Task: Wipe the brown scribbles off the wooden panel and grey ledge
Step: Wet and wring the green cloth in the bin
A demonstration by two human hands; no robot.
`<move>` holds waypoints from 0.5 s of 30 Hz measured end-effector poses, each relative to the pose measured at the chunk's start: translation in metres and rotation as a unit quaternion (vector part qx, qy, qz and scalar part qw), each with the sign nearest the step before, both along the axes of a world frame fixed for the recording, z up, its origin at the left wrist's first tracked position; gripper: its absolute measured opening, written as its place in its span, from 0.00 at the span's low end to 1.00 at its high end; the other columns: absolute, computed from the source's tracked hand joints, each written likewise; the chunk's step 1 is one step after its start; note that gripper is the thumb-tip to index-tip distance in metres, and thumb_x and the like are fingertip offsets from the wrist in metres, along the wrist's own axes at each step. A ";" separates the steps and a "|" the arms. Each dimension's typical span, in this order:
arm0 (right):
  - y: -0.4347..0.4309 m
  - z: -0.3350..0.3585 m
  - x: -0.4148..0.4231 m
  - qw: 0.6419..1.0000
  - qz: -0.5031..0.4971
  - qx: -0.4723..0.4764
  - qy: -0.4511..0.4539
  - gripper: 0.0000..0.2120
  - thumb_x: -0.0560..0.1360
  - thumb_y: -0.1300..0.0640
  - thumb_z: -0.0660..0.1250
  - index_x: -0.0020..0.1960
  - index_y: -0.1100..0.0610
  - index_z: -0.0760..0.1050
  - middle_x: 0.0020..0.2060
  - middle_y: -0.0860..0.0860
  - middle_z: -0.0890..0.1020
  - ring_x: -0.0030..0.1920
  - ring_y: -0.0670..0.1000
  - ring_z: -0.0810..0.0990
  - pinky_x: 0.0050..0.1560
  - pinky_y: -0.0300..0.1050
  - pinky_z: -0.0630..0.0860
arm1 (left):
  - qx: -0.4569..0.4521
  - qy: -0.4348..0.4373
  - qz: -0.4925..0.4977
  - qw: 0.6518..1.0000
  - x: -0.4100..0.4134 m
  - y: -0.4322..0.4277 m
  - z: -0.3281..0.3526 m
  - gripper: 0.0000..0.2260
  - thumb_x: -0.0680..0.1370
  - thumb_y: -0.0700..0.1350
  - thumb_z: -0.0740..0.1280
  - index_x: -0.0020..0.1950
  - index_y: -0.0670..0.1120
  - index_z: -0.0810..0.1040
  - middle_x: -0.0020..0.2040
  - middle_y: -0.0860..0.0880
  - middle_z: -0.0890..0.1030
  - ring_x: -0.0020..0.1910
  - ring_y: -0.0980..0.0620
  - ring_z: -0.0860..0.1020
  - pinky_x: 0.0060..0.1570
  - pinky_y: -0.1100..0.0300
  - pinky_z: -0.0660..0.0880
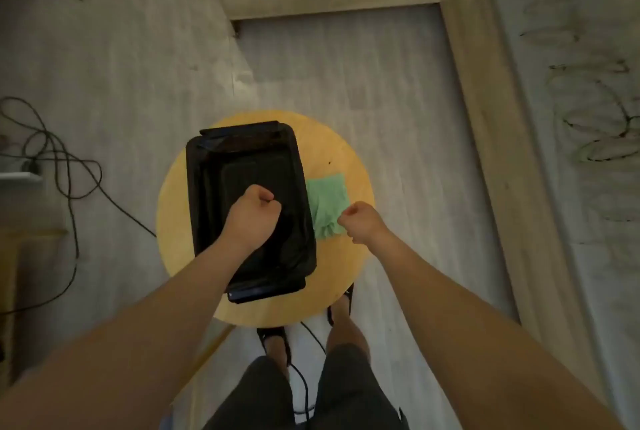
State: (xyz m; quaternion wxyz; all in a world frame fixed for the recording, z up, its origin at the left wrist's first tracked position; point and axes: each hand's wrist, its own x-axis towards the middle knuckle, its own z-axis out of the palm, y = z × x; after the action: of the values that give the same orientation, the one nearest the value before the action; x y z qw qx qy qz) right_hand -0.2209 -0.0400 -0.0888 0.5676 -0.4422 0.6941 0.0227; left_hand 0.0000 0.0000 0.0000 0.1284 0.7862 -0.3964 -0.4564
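- Here, grey ledge [540, 49], 3 o'clock, bears brown scribbles [595, 139]; wooden panel [485, 118] adjoins it.
- Yellow stool [173, 208], centre, carries black tray [242, 139].
- Green cloth [327, 201] lies at tray's 3 o'clock.
- Left hand [251, 215]: empty fist over tray.
- Right hand [362, 223]: curled at cloth's edge; grip unclear.

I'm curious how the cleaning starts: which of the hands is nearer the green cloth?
Right. The right hand is at the near right corner of the green cloth; the left hand is above the black tray, left of the cloth.
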 end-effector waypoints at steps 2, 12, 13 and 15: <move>-0.016 -0.018 0.000 0.999 0.014 -0.015 0.027 0.03 0.78 0.58 0.66 0.48 0.57 0.73 0.43 0.54 0.78 0.42 0.55 0.77 0.45 0.53 0.78 | -0.005 -0.009 0.032 0.999 -0.006 -0.010 -0.011 0.09 0.84 0.47 0.63 0.63 0.48 0.73 0.49 0.51 0.79 0.45 0.54 0.77 0.40 0.59 0.73; -0.052 -0.084 0.021 0.997 -0.039 -0.001 0.071 0.30 0.75 0.53 0.74 0.71 0.57 0.63 0.61 0.57 0.76 0.59 0.61 0.79 0.52 0.52 0.78 | -0.033 -0.016 0.128 0.991 -0.001 -0.017 -0.031 0.07 0.83 0.45 0.63 0.61 0.50 0.73 0.48 0.52 0.78 0.42 0.54 0.77 0.36 0.61 0.69; -0.050 -0.089 0.024 0.997 -0.042 0.014 0.067 0.29 0.76 0.54 0.73 0.70 0.58 0.63 0.59 0.57 0.77 0.58 0.62 0.79 0.52 0.53 0.77 | -0.034 -0.012 0.136 0.990 0.002 -0.018 -0.032 0.06 0.84 0.44 0.63 0.61 0.50 0.73 0.48 0.52 0.78 0.42 0.54 0.77 0.36 0.62 0.69; -0.046 -0.098 0.028 0.996 -0.041 0.039 0.068 0.24 0.78 0.56 0.71 0.70 0.61 0.66 0.57 0.58 0.78 0.56 0.61 0.80 0.50 0.52 0.77 | -0.034 -0.005 0.147 0.988 0.008 -0.019 -0.036 0.06 0.84 0.44 0.63 0.61 0.50 0.72 0.48 0.53 0.78 0.42 0.55 0.77 0.35 0.63 0.70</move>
State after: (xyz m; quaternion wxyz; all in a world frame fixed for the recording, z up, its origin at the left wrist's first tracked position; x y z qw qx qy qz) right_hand -0.1924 -0.0862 -0.1868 0.5360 -0.3884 0.7474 0.0565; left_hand 0.0082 -0.0189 -0.0361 0.2185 0.8336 -0.2919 -0.4148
